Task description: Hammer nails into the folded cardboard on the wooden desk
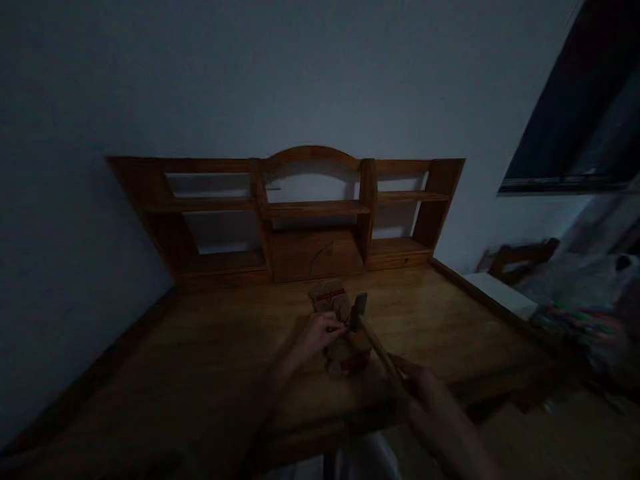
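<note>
My right hand (415, 380) is wrapped round the wooden handle of a hammer (377, 347). The hammer's dark head points away from me, close to the fingertips of my left hand (323, 331). Thumb and fingers of that hand are pinched together; whatever is between them is too small and dark to make out. Under and beside the hands lies a crumpled brown sheet or bag (327, 293) with red markings. A small wooden block (359, 341) appears to rest on it, partly behind the hammer handle.
The wooden desk (215, 340) carries a shelf unit (315, 209) along its back, against the wall. A thin curved wire or cord (320, 252) rises before the middle panel. Right of the desk are a chair (525, 257) and plastic bags (580, 283). The light is dim.
</note>
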`<state>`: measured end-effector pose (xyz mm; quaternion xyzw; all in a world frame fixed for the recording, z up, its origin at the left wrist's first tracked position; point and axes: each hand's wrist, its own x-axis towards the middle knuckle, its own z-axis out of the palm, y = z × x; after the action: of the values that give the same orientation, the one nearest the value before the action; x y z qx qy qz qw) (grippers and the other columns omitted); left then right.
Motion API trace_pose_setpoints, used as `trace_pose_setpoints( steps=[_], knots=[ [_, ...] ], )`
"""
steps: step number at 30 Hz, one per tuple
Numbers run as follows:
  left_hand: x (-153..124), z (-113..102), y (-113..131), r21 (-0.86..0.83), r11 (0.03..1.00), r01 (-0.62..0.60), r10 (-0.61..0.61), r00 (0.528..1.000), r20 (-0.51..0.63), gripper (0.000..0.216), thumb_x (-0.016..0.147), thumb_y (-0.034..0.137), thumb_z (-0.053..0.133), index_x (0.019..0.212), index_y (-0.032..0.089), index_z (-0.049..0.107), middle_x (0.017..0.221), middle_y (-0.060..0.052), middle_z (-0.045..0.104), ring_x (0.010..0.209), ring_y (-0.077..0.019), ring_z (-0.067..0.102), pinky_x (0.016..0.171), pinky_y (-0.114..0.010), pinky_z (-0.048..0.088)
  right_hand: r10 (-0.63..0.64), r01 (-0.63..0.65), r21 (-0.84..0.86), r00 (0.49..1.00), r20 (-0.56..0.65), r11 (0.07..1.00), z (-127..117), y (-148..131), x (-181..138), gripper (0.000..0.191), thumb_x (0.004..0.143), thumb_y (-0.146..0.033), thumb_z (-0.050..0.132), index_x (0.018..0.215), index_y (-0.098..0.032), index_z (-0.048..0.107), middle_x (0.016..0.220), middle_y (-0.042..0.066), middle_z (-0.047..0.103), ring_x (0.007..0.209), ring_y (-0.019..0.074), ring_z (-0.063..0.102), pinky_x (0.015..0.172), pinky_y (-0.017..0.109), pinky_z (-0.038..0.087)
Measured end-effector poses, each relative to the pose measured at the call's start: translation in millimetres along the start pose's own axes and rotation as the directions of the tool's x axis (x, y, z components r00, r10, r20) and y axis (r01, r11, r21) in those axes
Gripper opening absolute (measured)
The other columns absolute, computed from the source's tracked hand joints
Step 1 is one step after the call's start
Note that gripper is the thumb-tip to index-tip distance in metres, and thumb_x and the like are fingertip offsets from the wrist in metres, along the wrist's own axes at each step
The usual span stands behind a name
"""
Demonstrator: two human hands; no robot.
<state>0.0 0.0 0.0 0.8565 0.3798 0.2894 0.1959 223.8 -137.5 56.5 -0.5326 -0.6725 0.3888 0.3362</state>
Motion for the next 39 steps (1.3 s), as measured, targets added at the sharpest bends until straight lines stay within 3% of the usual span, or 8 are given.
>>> trace_pose_setpoints(
  steps=[5, 13, 19, 28, 39],
  knots=[
    [0.5, 3.3, -1.7, 0.0, 1.0, 0.004, -0.004, 1.0, -0.027, 0.026, 0.089, 0.03, 0.051, 0.081, 0.016, 0.072, 0.079, -0.003, 0.061, 0.072, -0.0123, 0.056, 0.063, -0.02, 0.037, 0.005, -0.004, 0.017, 0.999, -0.038, 1.0, -5.8, -16.5, 0.7, 0.047, 0.087, -0.041, 0.046, 0.131, -0.023, 0.051, 0.111, 0.009, 0.067, 0.1, 0.0258, 0.062, 0.082, 0.034, 0.05],
    [1.4, -2.7, 9.1, 0.012, 1.0, 0.01, -0.01, 1.0, 0.005, 0.021, 0.087, 0.024, 0.053, 0.08, 0.016, 0.071, 0.079, -0.002, 0.061, 0.073, -0.0119, 0.056, 0.061, -0.02, 0.036, -0.003, 0.003, -0.001, 1.0, -0.027, 1.0, -1.8, -9.6, -4.4, 0.049, 0.087, -0.045, 0.046, 0.129, -0.021, 0.053, 0.113, 0.01, 0.066, 0.105, 0.0277, 0.06, 0.087, 0.038, 0.047],
    [2.0, -2.5, 10.4, 0.031, 0.999, 0.013, -0.012, 1.0, -0.008, 0.024, 0.087, 0.025, 0.053, 0.073, 0.015, 0.07, 0.074, -0.001, 0.059, 0.069, -0.0113, 0.055, 0.058, -0.02, 0.034, 0.026, -0.026, 0.006, 0.998, -0.06, 1.0, -8.5, -17.0, -4.3, 0.048, 0.087, -0.043, 0.046, 0.13, -0.022, 0.052, 0.108, 0.01, 0.068, 0.099, 0.0262, 0.063, 0.08, 0.033, 0.05],
    [1.7, -3.6, 10.7, 0.04, 0.999, 0.026, -0.026, 1.0, -0.003, 0.021, 0.086, 0.027, 0.055, 0.078, 0.016, 0.071, 0.079, -0.002, 0.062, 0.073, -0.0122, 0.057, 0.061, -0.02, 0.036, 0.012, -0.012, 0.013, 1.0, 0.014, 1.0, 0.6, -8.2, -2.0, 0.049, 0.088, -0.044, 0.044, 0.13, -0.02, 0.051, 0.106, 0.009, 0.068, 0.091, 0.0259, 0.065, 0.076, 0.034, 0.05],
    [2.5, 0.4, 3.1, 0.02, 1.0, 0.019, -0.019, 1.0, 0.007, 0.022, 0.087, 0.027, 0.053, 0.081, 0.018, 0.072, 0.079, -0.003, 0.062, 0.074, -0.0129, 0.057, 0.063, -0.02, 0.038, 0.013, -0.013, 0.008, 1.0, -0.02, 1.0, 0.5, -8.3, -1.0, 0.048, 0.089, -0.043, 0.043, 0.131, -0.021, 0.05, 0.11, 0.008, 0.067, 0.098, 0.0256, 0.063, 0.079, 0.033, 0.049]
  ],
)
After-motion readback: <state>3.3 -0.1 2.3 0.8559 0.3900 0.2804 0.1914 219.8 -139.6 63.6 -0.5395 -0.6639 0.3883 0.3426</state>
